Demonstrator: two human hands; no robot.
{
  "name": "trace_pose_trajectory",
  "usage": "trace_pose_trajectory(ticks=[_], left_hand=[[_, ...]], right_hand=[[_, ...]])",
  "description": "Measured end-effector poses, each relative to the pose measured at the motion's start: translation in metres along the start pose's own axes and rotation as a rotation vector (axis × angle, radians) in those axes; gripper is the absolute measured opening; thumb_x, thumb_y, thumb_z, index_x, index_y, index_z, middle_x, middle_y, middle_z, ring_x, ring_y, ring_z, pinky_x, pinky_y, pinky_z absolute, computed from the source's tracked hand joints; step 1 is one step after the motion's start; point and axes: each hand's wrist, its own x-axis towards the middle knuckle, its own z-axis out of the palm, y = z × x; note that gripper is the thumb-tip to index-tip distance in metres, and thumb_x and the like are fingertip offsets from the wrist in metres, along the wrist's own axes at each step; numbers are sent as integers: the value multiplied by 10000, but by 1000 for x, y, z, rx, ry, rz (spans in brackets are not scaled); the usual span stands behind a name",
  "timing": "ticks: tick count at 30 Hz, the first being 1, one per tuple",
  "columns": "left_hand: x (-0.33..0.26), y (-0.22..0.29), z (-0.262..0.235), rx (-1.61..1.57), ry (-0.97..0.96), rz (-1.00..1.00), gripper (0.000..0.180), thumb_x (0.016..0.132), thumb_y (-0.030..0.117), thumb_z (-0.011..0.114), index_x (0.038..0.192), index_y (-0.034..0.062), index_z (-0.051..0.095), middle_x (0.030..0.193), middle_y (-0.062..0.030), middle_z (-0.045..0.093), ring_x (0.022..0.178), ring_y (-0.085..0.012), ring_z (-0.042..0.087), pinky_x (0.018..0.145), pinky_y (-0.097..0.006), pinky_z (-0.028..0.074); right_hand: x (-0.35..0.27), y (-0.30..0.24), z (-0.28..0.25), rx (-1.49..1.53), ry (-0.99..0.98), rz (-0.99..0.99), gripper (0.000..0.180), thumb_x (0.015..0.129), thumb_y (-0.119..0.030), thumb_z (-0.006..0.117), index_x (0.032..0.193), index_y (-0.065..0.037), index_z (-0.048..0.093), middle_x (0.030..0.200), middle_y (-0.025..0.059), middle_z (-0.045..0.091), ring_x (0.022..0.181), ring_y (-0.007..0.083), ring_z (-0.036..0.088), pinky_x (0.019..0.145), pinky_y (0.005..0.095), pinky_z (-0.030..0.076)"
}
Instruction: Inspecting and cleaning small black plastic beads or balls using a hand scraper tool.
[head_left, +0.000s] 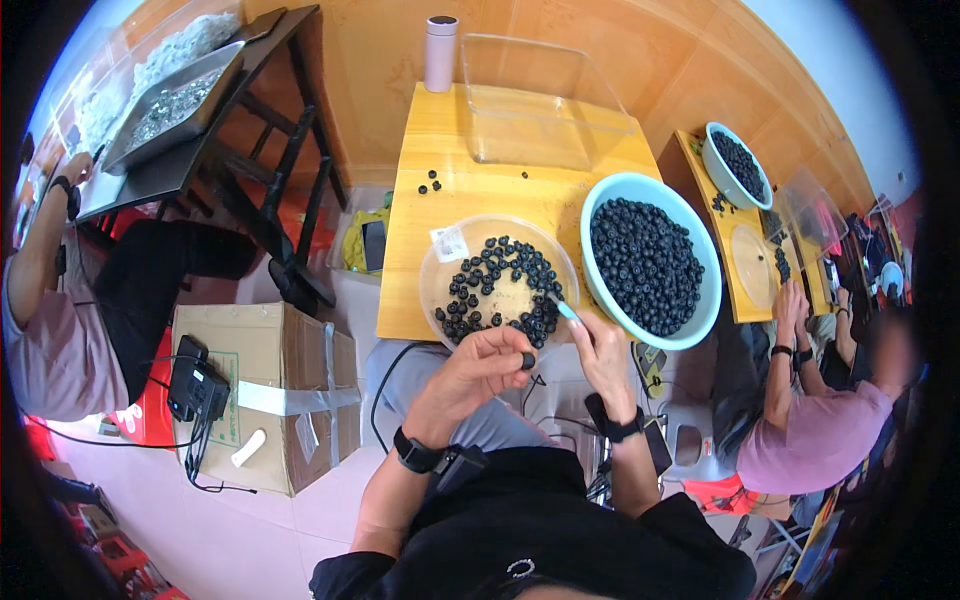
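Surface (430, 150) of yellow wood stretches out in front of you, with the light blue basin (708, 260) on its right side, full of dark round pieces (645, 250). Just left of the basin, by the near edge, lies the clear round plate (440, 275), holding a looser scatter of the same kind. Your left hand (455, 385) is up at the plate's near side, palm turned partly toward you, while your right hand (603, 358) sits to its right, below the basin's left flank. Your right grip is closed round the slim blue tool (568, 312), whose long axis slants up and leftward from your fingers, its far end toward the pieces on the plate. Your left grip is pinched, thumb and finger together, on a single dark piece (528, 361), held at the fingertips just short of the plate. What counts is how these two sit: the single piece lies down and left of the tool, near but apart, and the tool's line passes beyond it rather than at it. Being round, the piece shows you no clear long axis.
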Motion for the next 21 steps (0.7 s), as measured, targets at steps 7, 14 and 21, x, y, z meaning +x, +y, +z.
trace_pose_trajectory(ticks=[7, 14, 21], left_hand=[[7, -6, -14, -101, 91, 60, 163, 845, 27, 573, 1008, 29, 578, 928, -85, 632, 787, -128, 626, 713, -222, 530], [7, -9, -16, -104, 127, 60, 155, 849, 24, 569, 1002, 40, 580, 934, -76, 630, 788, -125, 630, 716, -216, 531], [9, -13, -16, 16, 145, 38, 145, 830, 13, 590, 970, 45, 569, 957, -61, 625, 792, -111, 623, 716, -214, 529]], right_hand=[[-12, -17, -5, 111, -83, 0, 251, 884, -203, 514, 987, 10, 599, 781, 183, 624, 731, 349, 609, 653, 366, 456], [-15, -29, 0, 224, -81, 17, 207, 840, -147, 584, 975, 9, 608, 699, 89, 605, 587, 157, 555, 561, 280, 433], [-15, -46, 10, 576, -134, 121, 197, 756, -42, 670, 950, -49, 638, 584, -88, 394, 538, 8, 338, 470, 181, 270]])
